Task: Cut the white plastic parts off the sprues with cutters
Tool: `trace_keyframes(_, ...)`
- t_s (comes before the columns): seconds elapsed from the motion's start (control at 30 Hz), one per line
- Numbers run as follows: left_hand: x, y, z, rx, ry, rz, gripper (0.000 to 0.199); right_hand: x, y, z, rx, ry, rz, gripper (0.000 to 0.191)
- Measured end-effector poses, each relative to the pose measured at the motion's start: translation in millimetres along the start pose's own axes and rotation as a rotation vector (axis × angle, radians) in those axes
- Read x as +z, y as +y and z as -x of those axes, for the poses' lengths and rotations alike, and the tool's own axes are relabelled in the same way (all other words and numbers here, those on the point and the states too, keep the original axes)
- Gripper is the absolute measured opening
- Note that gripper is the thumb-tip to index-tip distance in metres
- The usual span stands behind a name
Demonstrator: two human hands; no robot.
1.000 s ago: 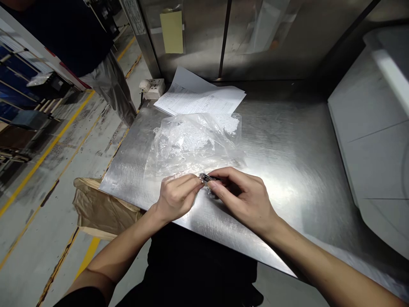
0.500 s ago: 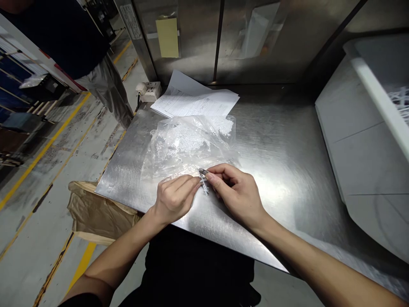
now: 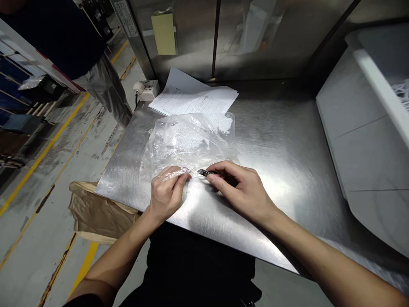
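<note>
My right hand [image 3: 244, 187] pinches a small dark nail clipper [image 3: 203, 172] between thumb and fingers, its tip pointing left. My left hand [image 3: 166, 194] is closed beside it, fingertips pressed together at the near edge of a clear plastic bag [image 3: 151, 160]. Some of the bag's film lies over the left fingers. What those fingers hold, if anything, is hidden. Inside the bag are many small white pieces [image 3: 188, 138]. Only a narrow gap separates the clipper tip from the left fingertips.
Printed papers [image 3: 194, 96] lie behind the bag on the steel table [image 3: 271, 140], near a white power socket [image 3: 148, 90]. A large grey bin [image 3: 367, 145] with white parts inside stands right. A brown paper bag [image 3: 99, 213] hangs below the left edge. Another person [image 3: 105, 81] stands back left.
My left hand has moved slightly left and up to the plastic bag's edge. The white branched plastic piece between my hands no longer shows. My right hand still holds the clipper.
</note>
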State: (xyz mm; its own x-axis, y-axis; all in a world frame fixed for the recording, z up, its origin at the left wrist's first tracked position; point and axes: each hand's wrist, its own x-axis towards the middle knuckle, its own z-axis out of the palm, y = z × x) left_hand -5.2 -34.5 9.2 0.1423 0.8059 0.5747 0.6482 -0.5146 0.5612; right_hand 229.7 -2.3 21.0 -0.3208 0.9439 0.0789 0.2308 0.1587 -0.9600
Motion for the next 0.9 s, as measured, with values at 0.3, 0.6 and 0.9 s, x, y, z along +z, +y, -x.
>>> trace_keyframes(0.3,-0.4,0.9,-2.3,0.009,-0.028,0.017,0.021,-2.6,-0.5,-0.5,-0.143,-0.016,0.156,0.014)
trace_keyframes(0.6,-0.3,2.0,-2.9,-0.017,-0.051,0.038,0.025,-2.3,2.3,-0.9,-0.171,-0.003,0.163,0.015)
trace_keyframes(0.9,-0.6,2.9,-2.7,-0.167,-0.068,0.065,0.03,3.6,4.6,-0.6,-0.045,0.038,0.047,0.014)
